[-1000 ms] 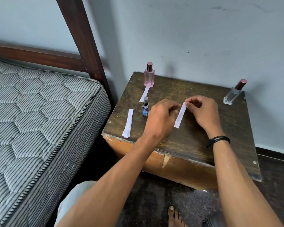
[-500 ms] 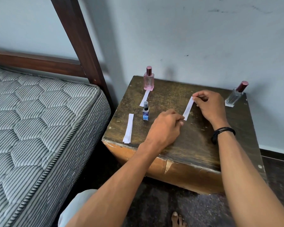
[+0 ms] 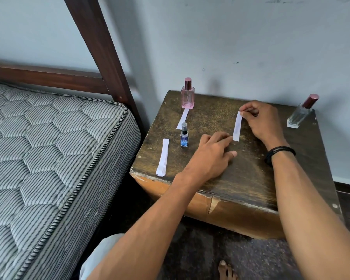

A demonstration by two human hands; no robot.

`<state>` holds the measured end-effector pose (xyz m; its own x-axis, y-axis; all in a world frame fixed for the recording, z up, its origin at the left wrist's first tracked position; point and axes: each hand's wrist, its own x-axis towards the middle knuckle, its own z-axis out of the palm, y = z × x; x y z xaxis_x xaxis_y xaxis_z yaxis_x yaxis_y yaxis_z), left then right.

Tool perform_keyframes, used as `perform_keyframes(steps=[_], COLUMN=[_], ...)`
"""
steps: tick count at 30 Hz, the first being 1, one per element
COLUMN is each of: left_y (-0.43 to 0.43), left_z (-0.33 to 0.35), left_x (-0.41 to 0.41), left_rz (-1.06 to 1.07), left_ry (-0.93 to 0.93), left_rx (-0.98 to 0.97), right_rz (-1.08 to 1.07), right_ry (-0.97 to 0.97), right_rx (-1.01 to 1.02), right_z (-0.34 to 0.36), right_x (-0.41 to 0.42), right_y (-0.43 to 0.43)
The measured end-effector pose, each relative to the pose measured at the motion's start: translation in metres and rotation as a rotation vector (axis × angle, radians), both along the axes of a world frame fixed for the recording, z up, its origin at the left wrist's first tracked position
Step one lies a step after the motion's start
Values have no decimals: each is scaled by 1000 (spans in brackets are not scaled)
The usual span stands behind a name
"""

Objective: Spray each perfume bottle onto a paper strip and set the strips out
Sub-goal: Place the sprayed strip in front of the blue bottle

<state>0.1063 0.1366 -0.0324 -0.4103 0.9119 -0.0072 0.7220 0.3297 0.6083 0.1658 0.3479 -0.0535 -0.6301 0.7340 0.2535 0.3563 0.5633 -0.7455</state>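
Scene: I look down from the head camera at a worn wooden table (image 3: 240, 178) against a pale wall, with a bed (image 3: 49, 148) to its left
Paper strip (image 3: 237, 126): white, lying on or just above the middle of the table, between my two hands
Right hand (image 3: 263, 122): its grip is clamped on the strip's far end, thumb and fingertips pinching it; a black wristband (image 3: 279, 152) sits on that wrist
Left hand (image 3: 210, 156): grip apart, fingers straight, their tips at the strip's near end; I cannot tell if they touch it
Key relation: the strip's long axis runs from near to far, leaning a little right at the top; the right hand holds its far end, the left hand its near end
Bottles: a pink bottle (image 3: 188, 96) at the far left edge, a small blue bottle (image 3: 184, 136) just in front of it, a clear bottle (image 3: 301, 114) at the far right corner, well apart from the strip and nearer my right hand
Other paper: one laid strip (image 3: 182, 119) between the pink and blue bottles; a spare stack (image 3: 163, 157) near the front left edge
Step, as I judge it: laying this strip flat; the clear bottle has none beside it yet
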Motion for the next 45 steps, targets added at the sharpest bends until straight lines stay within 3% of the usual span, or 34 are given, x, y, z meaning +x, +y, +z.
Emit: perform_keyframes(steps=[21,45], left_y=[4,8], left_z=[2,-2], left_x=[3,2], left_rz=[-19,-22], left_ry=[66,104], left_rx=[-102,-93], right_rz=[2,-33], right_ry=[-28,-101], right_rx=[0,51], right_z=[0,-2], right_x=[-3,-9], right_y=[0,2])
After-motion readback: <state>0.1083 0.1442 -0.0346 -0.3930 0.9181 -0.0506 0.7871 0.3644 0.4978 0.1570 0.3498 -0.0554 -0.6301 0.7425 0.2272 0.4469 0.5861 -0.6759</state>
